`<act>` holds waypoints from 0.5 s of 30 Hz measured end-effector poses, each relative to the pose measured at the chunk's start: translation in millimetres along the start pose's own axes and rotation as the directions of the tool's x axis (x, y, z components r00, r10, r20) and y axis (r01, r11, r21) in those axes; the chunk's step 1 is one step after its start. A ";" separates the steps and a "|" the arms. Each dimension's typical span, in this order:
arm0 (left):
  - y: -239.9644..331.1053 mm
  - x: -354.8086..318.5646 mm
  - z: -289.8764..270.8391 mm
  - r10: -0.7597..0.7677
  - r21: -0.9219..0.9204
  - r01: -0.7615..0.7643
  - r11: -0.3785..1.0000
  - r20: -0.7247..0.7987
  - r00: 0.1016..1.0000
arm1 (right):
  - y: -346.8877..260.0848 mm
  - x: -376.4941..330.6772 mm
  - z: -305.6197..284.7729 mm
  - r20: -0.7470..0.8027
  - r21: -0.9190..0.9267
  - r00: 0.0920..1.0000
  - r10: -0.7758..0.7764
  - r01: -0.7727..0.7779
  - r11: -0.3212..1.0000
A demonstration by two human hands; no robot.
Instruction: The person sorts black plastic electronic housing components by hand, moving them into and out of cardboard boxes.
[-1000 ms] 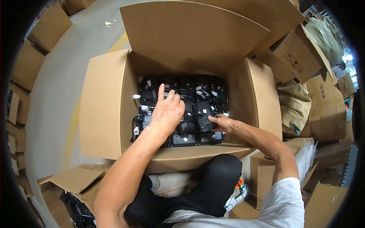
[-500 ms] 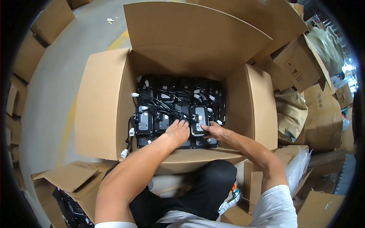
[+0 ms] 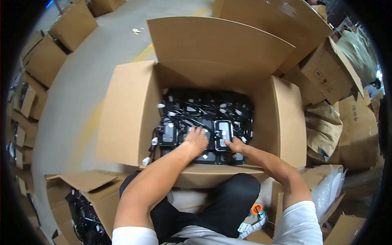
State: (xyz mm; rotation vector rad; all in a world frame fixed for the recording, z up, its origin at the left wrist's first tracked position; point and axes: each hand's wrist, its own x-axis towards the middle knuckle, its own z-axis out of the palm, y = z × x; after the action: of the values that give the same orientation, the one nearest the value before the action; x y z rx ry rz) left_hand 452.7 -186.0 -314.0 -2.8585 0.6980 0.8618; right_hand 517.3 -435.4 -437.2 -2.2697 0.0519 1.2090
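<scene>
A large open cardboard box [image 3: 128, 114] stands in front of my knees. Inside lie rows of flat black rectangular units with thin black cables and white plug connectors [image 3: 154, 141]. My right hand [image 3: 237, 145] grips the lower right edge of one black rectangular unit [image 3: 223, 130] with a shiny grey face; its thumb lies on top and the other fingers are mostly hidden. To its left, my left hand [image 3: 197, 139] rests over the neighbouring units, fingers stretched forward and slightly apart. Another unit [image 3: 168, 132] lies left of that hand, its grey panel facing up.
The box's tall back flap [image 3: 220, 38] stands upright. An opened carton [image 3: 87, 179] with black-wrapped contents sits at lower left. Cartons, a tan sack [image 3: 324, 130] and bubble wrap [image 3: 330, 190] crowd the right. An orange ring-shaped thing [image 3: 256, 208] lies by my right knee.
The whole view has shifted, so the box and hands appear farther right and slightly lower. My right hand keeps its hold on the unit; my left hand stays over the units beside it.
</scene>
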 end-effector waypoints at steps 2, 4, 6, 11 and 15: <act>7.6 -18.1 3.8 -0.009 -0.082 -0.007 0.997 -0.196 0.981 | -0.1 15.2 11.9 -0.107 -0.274 0.986 -0.132 0.098 0.957; 15.1 -53.8 -1.0 0.050 -0.146 -0.117 0.982 -0.397 0.916 | -11.9 26.8 30.9 -0.039 -0.362 0.985 -0.169 0.143 0.921; 55.3 -60.1 -20.3 0.037 -0.114 -0.203 0.973 -0.784 0.620 | 58.2 56.1 -10.9 -0.022 -0.248 0.950 -0.312 0.297 0.922; 58.4 -251.8 -38.2 -0.071 -0.199 -0.099 0.975 -0.703 0.708 | 28.1 62.0 33.0 0.248 -0.121 0.891 -0.381 0.419 0.900; 30.3 -457.6 -10.6 -0.491 -0.564 -0.036 0.825 -0.747 0.447 | 86.7 73.9 -91.3 -0.125 -0.655 0.732 -0.670 0.447 0.610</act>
State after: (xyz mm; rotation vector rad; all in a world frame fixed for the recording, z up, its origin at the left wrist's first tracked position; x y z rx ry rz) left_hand 106.5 -31.0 -55.9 -3.6503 -0.0021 -0.7407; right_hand 605.1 -537.1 -494.5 -2.6735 -0.9883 0.4625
